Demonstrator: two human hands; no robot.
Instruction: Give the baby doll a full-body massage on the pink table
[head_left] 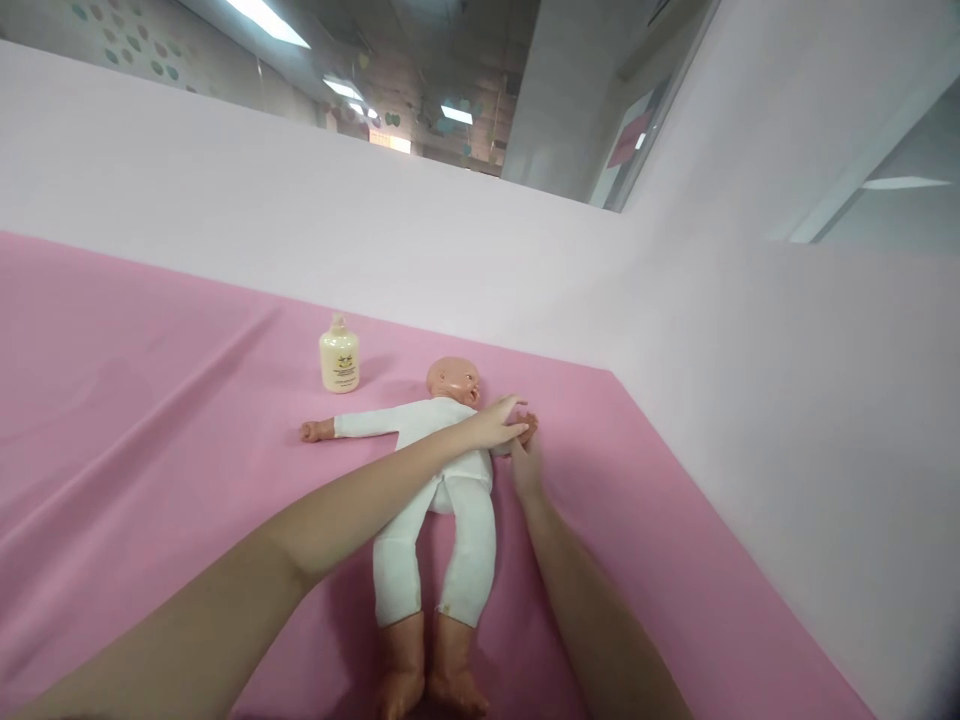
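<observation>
A baby doll (469, 500) in a white body suit lies on its back, its head away from me and its bare feet towards me. Its head is turned to the right. My left hand (496, 422) reaches across the doll's chest to its arm on the right side, fingers stretched and apart over that arm. Just below the doll's small hand (529, 427), my right hand (526, 468) is closed around the wrist; part of its grip is hidden. The doll's other arm (367, 423) is stretched out to the left.
A cream-coloured bottle (340, 358) with a dark printed label stands upright beyond the doll's left-side arm. Pink sheeting (187, 450) with creases covers the surface. A white wall (450, 260) with a window (420, 80) rises behind, and another wall (787, 400) borders the right.
</observation>
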